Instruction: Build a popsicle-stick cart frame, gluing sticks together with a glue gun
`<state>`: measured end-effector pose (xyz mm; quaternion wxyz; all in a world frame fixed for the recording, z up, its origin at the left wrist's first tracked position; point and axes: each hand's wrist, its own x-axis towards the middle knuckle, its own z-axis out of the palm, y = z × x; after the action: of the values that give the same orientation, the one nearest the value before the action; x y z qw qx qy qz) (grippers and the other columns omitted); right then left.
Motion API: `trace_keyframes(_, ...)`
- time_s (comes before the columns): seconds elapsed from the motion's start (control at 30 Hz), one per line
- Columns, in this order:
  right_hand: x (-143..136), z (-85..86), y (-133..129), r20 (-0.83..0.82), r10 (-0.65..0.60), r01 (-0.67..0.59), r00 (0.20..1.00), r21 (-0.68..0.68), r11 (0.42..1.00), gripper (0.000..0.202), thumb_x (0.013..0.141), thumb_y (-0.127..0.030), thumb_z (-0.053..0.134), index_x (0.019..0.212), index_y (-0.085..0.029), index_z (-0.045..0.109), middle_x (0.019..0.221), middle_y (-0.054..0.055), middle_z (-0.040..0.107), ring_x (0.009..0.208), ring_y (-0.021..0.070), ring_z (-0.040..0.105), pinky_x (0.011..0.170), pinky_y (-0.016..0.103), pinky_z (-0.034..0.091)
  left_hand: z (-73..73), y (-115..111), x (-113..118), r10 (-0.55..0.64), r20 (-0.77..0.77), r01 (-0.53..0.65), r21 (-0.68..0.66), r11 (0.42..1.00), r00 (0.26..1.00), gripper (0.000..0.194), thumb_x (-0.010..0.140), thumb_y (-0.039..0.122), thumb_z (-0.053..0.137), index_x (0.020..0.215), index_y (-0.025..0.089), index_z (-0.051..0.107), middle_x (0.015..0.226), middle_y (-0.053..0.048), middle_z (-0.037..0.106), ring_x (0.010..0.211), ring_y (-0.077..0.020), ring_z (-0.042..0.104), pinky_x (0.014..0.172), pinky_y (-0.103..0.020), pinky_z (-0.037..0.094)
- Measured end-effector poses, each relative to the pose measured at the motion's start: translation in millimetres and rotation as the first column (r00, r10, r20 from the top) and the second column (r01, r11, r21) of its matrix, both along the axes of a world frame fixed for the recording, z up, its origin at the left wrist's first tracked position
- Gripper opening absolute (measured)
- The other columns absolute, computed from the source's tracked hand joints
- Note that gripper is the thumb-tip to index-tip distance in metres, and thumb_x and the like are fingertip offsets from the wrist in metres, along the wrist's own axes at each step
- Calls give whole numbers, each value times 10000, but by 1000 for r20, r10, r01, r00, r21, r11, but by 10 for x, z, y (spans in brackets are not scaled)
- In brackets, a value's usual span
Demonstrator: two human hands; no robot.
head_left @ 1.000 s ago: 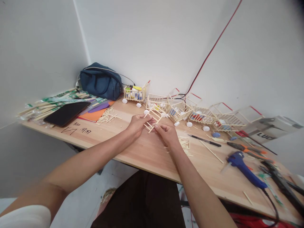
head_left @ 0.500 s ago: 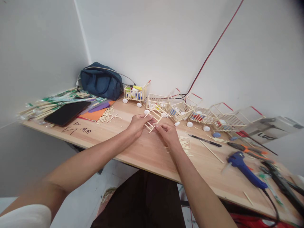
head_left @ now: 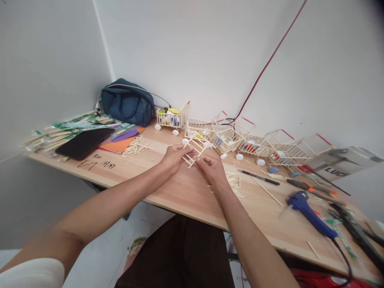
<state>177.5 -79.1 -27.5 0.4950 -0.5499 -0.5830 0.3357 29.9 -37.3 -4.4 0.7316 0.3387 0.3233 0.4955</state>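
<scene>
A small frame of thin wooden sticks (head_left: 190,161) is held above the middle of the table, tilted. My left hand (head_left: 175,159) pinches its left side between thumb and fingers. At its right side, the fingers of my right hand (head_left: 211,168) close on the frame's lower right edge. Just behind the frame stand several stick-built carts with round wheels, one of them a cart (head_left: 228,140) with a red-topped handle. Short cut sticks (head_left: 235,184) lie beside my right wrist, partly hidden by it.
On the left are a phone (head_left: 84,143), a blue bag (head_left: 127,103), bagged sticks (head_left: 64,134) and a pile of cut sticks (head_left: 136,146). A pen (head_left: 258,177), pliers (head_left: 312,189) and a blue glue gun (head_left: 313,214) lie on the right of the table (head_left: 177,192).
</scene>
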Motion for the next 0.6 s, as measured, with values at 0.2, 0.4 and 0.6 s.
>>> trace_keyframes(0.2, 10, -18, 10, 9, 0, 0, 1000, -6, 1000, 341, 741, -509, 655, 756, -179, 742, 781, 36, 756, 748, 205, 666, 744, 305, 483, 17, -2, -1, 8, -5, -8, -11, 1000, 1000, 104, 753, 101, 736, 679, 64, 674, 681, -86, 693, 609, -155, 662, 593, -308, 589)
trace_keyframes(0.4, 11, -17, 5, 15, 10, -10, 1000, -3, 1000, 346, 745, -520, 649, 758, -186, 740, 797, 34, 759, 770, 216, 675, 747, 312, 492, 11, 7, 1, 11, -3, -11, -8, 1000, 1000, 108, 774, 81, 706, 673, 59, 677, 677, -93, 692, 591, -152, 661, 573, -287, 578)
trace_keyframes(0.6, 14, -27, 8, 23, 2, -2, 1000, 4, 1000, 352, 743, -529, 647, 755, -189, 741, 785, 34, 756, 755, 214, 664, 740, 312, 486, -7, 17, -1, 6, 2, -6, -4, 1000, 1000, 110, 790, 75, 678, 681, 62, 677, 676, -85, 699, 616, -152, 667, 577, -283, 579)
